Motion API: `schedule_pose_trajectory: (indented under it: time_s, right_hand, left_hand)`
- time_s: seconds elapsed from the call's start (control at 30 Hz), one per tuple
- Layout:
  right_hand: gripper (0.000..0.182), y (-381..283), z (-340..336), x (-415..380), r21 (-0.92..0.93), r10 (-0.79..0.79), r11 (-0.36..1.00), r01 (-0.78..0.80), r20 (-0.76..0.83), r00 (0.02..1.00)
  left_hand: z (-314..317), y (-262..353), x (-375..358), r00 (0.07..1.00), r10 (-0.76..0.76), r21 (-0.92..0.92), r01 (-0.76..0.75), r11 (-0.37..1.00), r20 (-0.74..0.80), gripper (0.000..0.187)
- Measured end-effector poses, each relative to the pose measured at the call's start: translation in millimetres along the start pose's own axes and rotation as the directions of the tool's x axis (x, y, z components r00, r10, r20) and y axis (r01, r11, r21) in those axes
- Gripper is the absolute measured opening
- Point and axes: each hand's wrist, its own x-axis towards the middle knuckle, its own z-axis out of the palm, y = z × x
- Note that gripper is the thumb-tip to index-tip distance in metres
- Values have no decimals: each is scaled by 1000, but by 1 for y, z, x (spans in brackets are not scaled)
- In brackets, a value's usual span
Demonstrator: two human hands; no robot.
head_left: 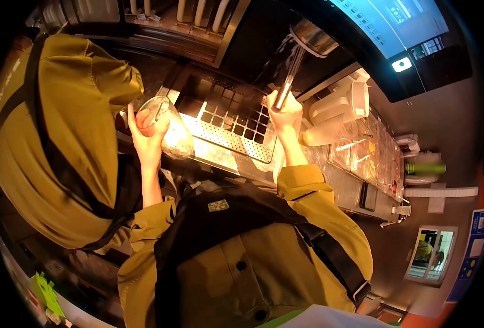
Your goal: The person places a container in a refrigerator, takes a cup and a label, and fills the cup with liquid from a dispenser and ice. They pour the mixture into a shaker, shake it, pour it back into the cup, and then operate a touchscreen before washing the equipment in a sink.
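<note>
My left hand point(150, 131) is closed round a clear cup point(179, 140), which is tilted and has pale, brightly lit contents. My right hand point(285, 113) grips the metal handle of a long-handled ladle point(292, 74). The ladle's round metal cup shows at the upper end, in front of a dark panel. Between my hands lies a metal drip tray point(232, 141) with a grid of square openings, and the ladle hand is just above its right end.
White pitchers point(335, 108) stand right of the tray, beside containers under clear lids point(365, 150). A lit screen point(389, 24) hangs at the upper right. A co-worker in a mustard top point(72, 131) stands close on my left.
</note>
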Motion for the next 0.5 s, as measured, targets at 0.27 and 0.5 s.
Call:
schedule_pose_trajectory:
  time_s: [0.27,0.5]
  right_hand:
    - [19,4,-8,-6,-29,-50,998,50,9,999]
    - [21,-1,-15,-14,-68,-95,993,99,53,994]
  left_hand:
    - [3,5,6,999,40,52,-38,998,-32,91]
    - [-2,11,12,997,62,38,-61,997,-51,90]
